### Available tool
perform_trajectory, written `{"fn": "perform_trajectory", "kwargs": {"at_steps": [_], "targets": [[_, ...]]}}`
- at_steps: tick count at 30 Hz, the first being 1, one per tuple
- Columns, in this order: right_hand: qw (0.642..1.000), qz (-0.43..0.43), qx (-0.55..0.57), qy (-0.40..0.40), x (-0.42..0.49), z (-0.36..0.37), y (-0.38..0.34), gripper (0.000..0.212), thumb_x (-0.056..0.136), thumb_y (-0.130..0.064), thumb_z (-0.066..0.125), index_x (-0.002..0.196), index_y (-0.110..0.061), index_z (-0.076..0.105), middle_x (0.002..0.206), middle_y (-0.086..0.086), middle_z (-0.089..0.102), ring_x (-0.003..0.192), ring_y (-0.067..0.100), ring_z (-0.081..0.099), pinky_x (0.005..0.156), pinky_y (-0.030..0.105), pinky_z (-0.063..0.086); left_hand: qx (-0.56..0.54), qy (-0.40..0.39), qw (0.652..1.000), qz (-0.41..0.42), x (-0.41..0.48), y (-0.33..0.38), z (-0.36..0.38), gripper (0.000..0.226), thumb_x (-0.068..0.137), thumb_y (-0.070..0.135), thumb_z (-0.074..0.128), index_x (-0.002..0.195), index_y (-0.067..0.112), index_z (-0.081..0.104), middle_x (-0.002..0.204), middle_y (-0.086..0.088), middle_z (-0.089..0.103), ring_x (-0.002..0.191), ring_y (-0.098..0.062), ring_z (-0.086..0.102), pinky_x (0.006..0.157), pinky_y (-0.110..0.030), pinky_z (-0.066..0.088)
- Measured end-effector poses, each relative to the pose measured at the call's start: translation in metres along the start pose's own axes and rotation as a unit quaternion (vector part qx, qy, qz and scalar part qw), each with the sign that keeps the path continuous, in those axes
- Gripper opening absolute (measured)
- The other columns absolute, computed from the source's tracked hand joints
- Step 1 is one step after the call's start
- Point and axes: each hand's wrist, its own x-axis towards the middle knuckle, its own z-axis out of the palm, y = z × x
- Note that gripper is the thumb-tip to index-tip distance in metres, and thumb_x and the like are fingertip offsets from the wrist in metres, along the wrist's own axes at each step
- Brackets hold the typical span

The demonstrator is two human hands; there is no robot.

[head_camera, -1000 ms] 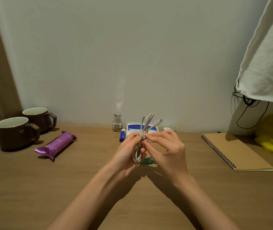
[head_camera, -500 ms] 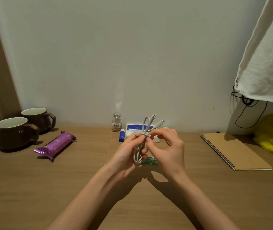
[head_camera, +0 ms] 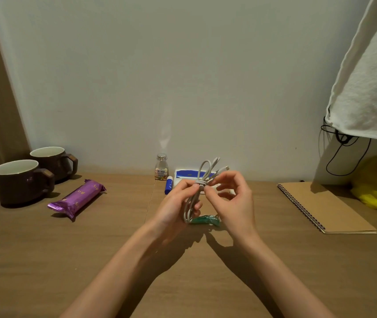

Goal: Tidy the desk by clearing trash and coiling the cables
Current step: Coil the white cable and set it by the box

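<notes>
While the white cable (head_camera: pixel 196 191) is already gathered into a long, narrow bundle with a few turns wound round its middle, the job as a whole looks only partly done. The bundle is held up off the desk (head_camera: pixel 91 260), in front of the person and roughly at the centre of the view. The left hand (head_camera: pixel 176 203) is closed around the lower half of the loops, thumb and forefinger pinching at the wrapped waist. The right hand (head_camera: pixel 231 200) pinches the same waist from the other side with thumb and forefinger, its remaining fingers spread loosely open and holding nothing. By my reading the wrap is being finished or tucked in, so this one cable is close to coiled.

Still lying out are a purple snack wrapper (head_camera: pixel 77 198) to the left, near two brown mugs (head_camera: pixel 22 180), and a small green wrapper (head_camera: pixel 205 220) on the desk just below the hands; both seem to be trash yet to be cleared. A black cable (head_camera: pixel 343 154) hangs loose by the wall at the right, uncoiled.

The bundle's long axis runs near upright, tilted slightly so the top leans right and away. Its plug ends (head_camera: pixel 223 169) stick out at the top, pointing up and right; the closed loop end points down towards the desk.
</notes>
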Motion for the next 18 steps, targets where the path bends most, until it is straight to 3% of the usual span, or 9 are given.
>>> {"fn": "perform_trajectory", "kwargs": {"at_steps": [4, 9, 13, 18], "targets": [[0.989, -0.105, -0.103, 0.011, -0.0029, -0.0046, 0.0022, 0.015, 0.078, -0.013, 0.076, 0.085, -0.026, 0.073, 0.084, -0.017, 0.069, 0.085, 0.008, 0.062, 0.070, 0.035, 0.054, -0.005, 0.011, 1.000, -0.001, 0.0010, -0.0004, 0.0001, 0.019, 0.098, 0.020, 0.042, 0.106, 0.006, 0.052, 0.069, -0.001, 0.050, 0.057, -0.009, 0.048, 0.057, -0.024, 0.038], [0.947, -0.227, -0.227, 0.024, -0.0030, -0.0095, 0.0090, 0.017, 0.079, -0.027, 0.073, 0.094, -0.020, 0.076, 0.089, -0.005, 0.074, 0.085, 0.014, 0.061, 0.071, 0.030, 0.053, -0.007, 0.016, 1.000, 0.001, 0.0023, -0.0023, 0.0007, 0.019, 0.099, 0.020, 0.039, 0.104, 0.006, 0.051, 0.071, -0.002, 0.049, 0.056, -0.009, 0.048, 0.056, -0.024, 0.037], [0.959, -0.187, -0.210, 0.012, -0.0028, -0.0073, 0.0067, 0.023, 0.076, -0.038, 0.072, 0.095, -0.025, 0.076, 0.091, -0.010, 0.072, 0.090, 0.011, 0.058, 0.068, 0.031, 0.053, 0.010, 0.027, 1.000, 0.008, 0.0020, -0.0047, 0.0011, 0.020, 0.100, 0.020, 0.037, 0.105, 0.010, 0.053, 0.074, -0.001, 0.051, 0.060, -0.007, 0.049, 0.056, -0.021, 0.040], [0.992, -0.078, -0.100, 0.013, -0.0042, -0.0033, 0.0036, 0.013, 0.074, -0.030, 0.079, 0.085, -0.034, 0.072, 0.083, -0.022, 0.067, 0.091, 0.009, 0.062, 0.065, 0.024, 0.055, 0.057, 0.031, 0.997, 0.031, 0.0003, -0.0068, 0.0063, 0.020, 0.100, 0.021, 0.035, 0.110, 0.012, 0.050, 0.087, -0.003, 0.051, 0.070, -0.008, 0.046, 0.061, -0.018, 0.041]]}}
